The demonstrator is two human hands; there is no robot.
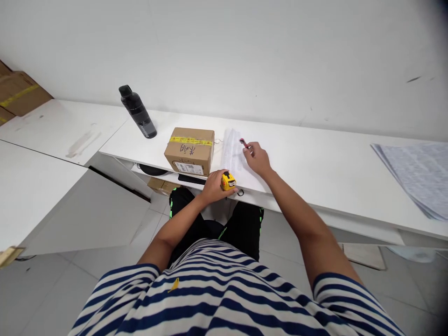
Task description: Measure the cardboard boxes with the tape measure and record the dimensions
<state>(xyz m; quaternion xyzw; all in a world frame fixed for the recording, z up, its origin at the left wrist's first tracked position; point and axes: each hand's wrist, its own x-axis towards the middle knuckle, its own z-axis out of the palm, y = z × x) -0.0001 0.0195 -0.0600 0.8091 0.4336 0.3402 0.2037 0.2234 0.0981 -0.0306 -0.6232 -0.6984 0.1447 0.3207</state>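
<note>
left hand (212, 185) clasps yellow plastic tape measure (228, 180) while right hand (258, 157), at 1 o'clock, pinches red-tipped pen (242, 141), best steadied on white paper (231, 156).

White desks (315, 154) stand against a white wall (245, 56) over grey tiles (87, 280).

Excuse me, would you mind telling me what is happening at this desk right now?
A person in a striped shirt is at a white desk. Their left hand grips a yellow tape measure at the desk's front edge. Their right hand holds a pen over a sheet of paper. A taped cardboard box stands just left of the sheet, with a black bottle further back. A stack of papers lies at the far right.
</note>
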